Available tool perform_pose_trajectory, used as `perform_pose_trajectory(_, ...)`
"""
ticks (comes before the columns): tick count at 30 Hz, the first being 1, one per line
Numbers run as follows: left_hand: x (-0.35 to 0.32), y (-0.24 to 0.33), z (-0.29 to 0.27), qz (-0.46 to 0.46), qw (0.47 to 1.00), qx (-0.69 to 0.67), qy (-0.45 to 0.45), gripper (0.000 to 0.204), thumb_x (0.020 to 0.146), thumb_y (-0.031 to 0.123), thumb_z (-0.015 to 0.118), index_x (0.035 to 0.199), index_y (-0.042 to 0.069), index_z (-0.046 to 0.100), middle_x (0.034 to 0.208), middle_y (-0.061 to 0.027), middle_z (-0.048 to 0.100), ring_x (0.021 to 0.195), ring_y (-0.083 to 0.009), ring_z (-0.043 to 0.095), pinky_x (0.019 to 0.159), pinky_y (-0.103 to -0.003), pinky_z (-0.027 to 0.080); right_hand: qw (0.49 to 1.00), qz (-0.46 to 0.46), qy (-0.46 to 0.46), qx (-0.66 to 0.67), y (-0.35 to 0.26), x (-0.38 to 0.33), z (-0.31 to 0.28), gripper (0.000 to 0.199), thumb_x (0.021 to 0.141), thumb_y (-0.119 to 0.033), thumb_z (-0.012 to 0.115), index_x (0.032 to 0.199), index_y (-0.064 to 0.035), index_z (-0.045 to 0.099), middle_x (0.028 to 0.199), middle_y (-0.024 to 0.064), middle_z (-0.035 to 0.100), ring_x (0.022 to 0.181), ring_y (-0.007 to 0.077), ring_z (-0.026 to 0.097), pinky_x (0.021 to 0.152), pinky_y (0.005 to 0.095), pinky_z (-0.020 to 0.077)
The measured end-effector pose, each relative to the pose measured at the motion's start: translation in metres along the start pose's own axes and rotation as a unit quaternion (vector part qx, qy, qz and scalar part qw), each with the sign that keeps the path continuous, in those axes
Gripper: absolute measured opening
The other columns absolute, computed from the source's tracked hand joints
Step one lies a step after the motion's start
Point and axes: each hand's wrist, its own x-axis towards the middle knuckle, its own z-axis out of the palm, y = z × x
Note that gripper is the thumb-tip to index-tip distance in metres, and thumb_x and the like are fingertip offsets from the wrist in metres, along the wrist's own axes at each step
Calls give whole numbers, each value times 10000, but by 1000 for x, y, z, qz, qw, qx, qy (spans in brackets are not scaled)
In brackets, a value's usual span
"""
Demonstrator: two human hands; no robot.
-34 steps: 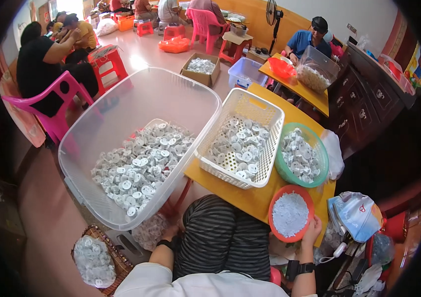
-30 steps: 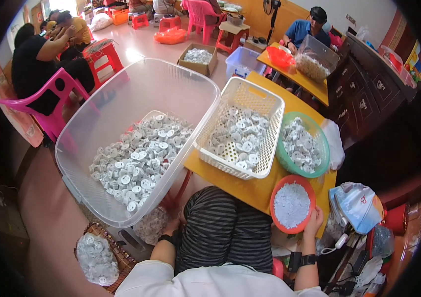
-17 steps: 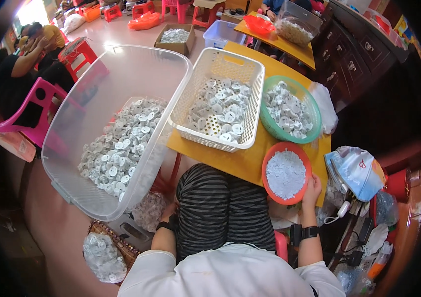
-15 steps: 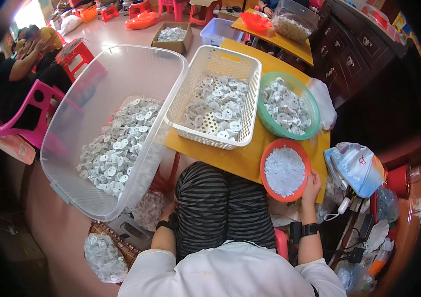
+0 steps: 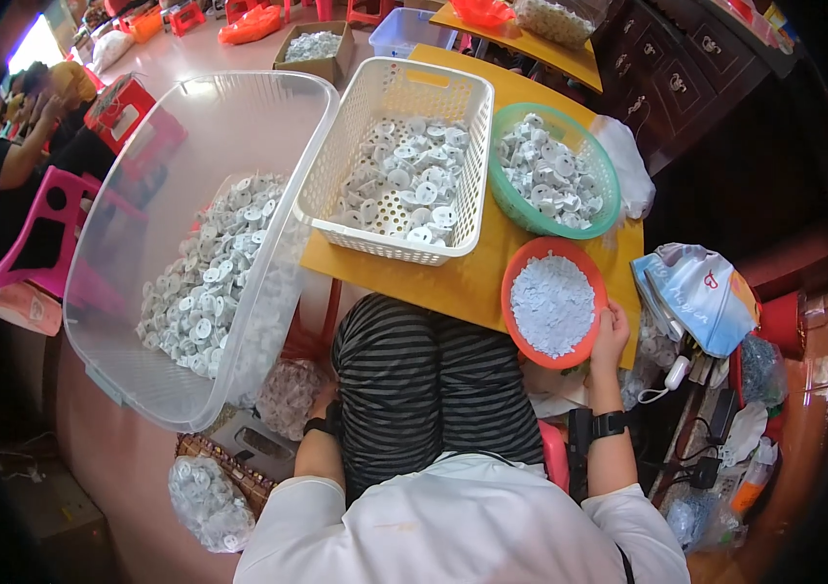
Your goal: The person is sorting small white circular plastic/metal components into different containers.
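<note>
My right hand is closed on the right rim of a round orange-red dish at the table's near edge. Small white flat pieces fill the dish. Beside my left knee hangs my left hand, close to a clear bag of pale parts; its fingers are hidden. Behind the dish stand a green basket and a white perforated basket, both holding white round plastic parts. To the left, a large clear tub holds a heap of similar parts.
The yellow table reaches over my knees. A bagged batch of parts lies at the lower left. On the right are a printed bag and cables. Another person sits at far left by a pink chair.
The whole scene has shifted upward and slightly left in the picture as my head moved. My right hand keeps its hold on the dish; my left stays beside the knee.
</note>
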Motion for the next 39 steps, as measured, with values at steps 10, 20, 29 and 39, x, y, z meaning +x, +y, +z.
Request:
perform_pose_trajectory(10,66,-105,44,93,992,-63,-52,544,795,334,453,1252,38,444,1225,-133,488,1096,-273,449,897,-335,353,1000,-6,1,2,0,0,2,228,863,-93,473,1033,52,517,904,64,592,779,95,548,701,219,442)
perform_pose_trajectory(20,55,-57,27,134,970,-203,-22,520,629,147,636,1110,-16,525,1079,-189,578,1054,-315,525,841,-354,404,1000,-6,15,-17,3,0,-2,223,863,-92,477,1034,46,518,888,42,582,774,88,534,705,214,434)
perform_pose_trajectory(29,-10,16,-6,93,992,-4,-86,453,747,224,525,1158,32,515,1169,-229,511,1123,-367,454,887,-382,370,999,-8,14,-41,6,3,-8,216,861,-90,473,1027,42,515,922,60,579,802,108,541,727,225,437)
perform_pose_trajectory(39,7,3,11,66,986,-136,-65,450,782,276,526,1182,70,502,1165,-183,523,1085,-339,476,876,-368,385,999,-9,18,-44,-4,-3,-2,210,871,-95,467,1027,37,516,891,56,585,786,99,538,712,226,437)
